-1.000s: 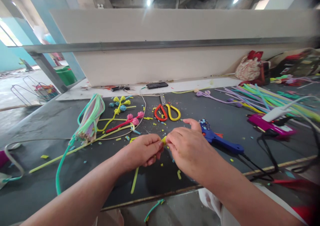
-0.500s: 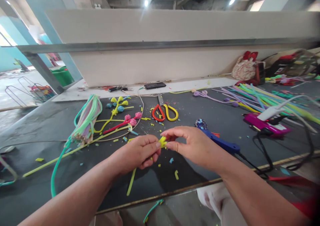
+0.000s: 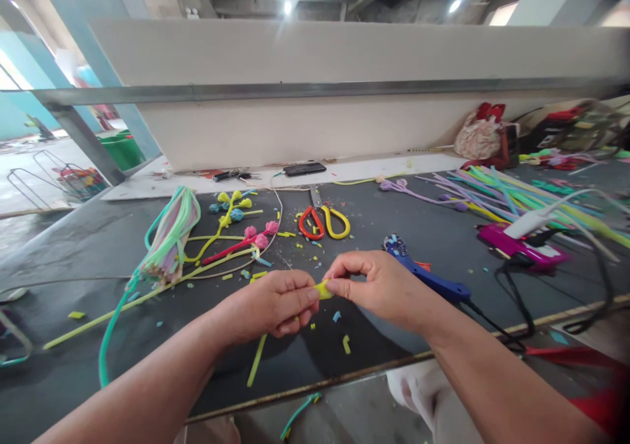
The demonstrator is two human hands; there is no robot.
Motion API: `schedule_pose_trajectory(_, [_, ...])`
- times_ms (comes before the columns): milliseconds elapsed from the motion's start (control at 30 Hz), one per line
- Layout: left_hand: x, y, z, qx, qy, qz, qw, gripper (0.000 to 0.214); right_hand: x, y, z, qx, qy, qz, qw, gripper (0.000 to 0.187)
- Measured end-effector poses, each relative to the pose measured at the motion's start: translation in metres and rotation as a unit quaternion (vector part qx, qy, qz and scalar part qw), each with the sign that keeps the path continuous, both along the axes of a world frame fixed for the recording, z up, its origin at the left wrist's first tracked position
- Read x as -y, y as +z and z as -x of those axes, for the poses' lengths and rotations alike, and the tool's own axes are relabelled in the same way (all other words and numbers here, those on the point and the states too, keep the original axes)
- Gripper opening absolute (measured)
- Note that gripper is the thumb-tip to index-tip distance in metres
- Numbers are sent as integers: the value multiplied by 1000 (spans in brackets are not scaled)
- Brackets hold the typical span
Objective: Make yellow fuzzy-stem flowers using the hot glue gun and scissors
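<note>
My left hand (image 3: 275, 303) is closed around a yellow-green straw (image 3: 256, 360) whose lower end hangs down toward the table edge. The straw's curled yellow tip (image 3: 323, 290) sticks out between my two hands. My right hand (image 3: 378, 286) pinches that tip with thumb and fingers. Both hands hover just above the dark table (image 3: 73, 247), close together.
A blue glue gun (image 3: 433, 283) lies right of my right hand, with a magenta one (image 3: 522, 247) beyond. Red-and-yellow scissors (image 3: 325, 221), finished straw flowers (image 3: 241, 227), a straw bundle (image 3: 170, 237) and loose coloured straws (image 3: 516, 195) lie farther back. Small cut bits litter the table.
My right hand turned from palm-down to a pinch on the straw's yellow tip, and the tip now looks folded flatter. The left hand barely moved.
</note>
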State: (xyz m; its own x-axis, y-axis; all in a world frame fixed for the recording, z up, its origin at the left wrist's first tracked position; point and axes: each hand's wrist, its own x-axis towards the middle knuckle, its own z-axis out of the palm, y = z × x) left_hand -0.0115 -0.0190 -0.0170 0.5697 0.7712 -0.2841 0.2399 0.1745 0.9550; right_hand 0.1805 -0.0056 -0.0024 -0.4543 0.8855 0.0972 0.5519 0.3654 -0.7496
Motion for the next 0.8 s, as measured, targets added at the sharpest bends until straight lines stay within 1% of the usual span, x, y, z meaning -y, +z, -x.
schedule_pose_trajectory(200, [-1, -2, 0, 8, 2, 19, 1000, 32, 0, 0, 1, 1, 21, -5, 1000, 14])
schedule_pose_trajectory(333, [-3, -2, 2, 30, 21, 49, 998, 31, -1, 1, 4, 8, 21, -41, 999, 14])
schedule_pose_trajectory(400, [-6, 0, 7, 51, 34, 53, 997, 30, -3, -2, 6, -24, -7, -68, 997, 15])
schedule_pose_trajectory(467, [-9, 3, 15, 73, 55, 44, 995, 28, -6, -8, 9, -53, -56, -98, 992, 17])
schedule_pose_trajectory(500, [-12, 5, 19, 79, 66, 36, 994, 27, -7, -12, 12, -49, -73, -118, 989, 17])
schedule_pose_trajectory(533, [-13, 7, 23, 80, 78, 29, 993, 27, -7, -16, 15, -30, -73, -143, 987, 15])
schedule_pose_trajectory(567, [-15, 9, 27, 77, 88, 25, 993, 28, -7, -21, 19, -1, -54, -169, 984, 13])
schedule_pose_trajectory(633, [-17, 12, 33, 73, 102, 26, 992, 29, -4, -29, 28, 60, 23, -217, 974, 14])
schedule_pose_trajectory(700, [-18, 14, 36, 77, 105, 32, 991, 28, 2, -34, 38, 105, 87, -240, 961, 17])
schedule_pose_trajectory(767, [-18, 14, 36, 83, 105, 34, 990, 28, 5, -35, 44, 137, 110, -247, 953, 18])
schedule_pose_trajectory(800, [-18, 14, 35, 85, 106, 35, 990, 28, 5, -35, 45, 149, 105, -247, 952, 18])
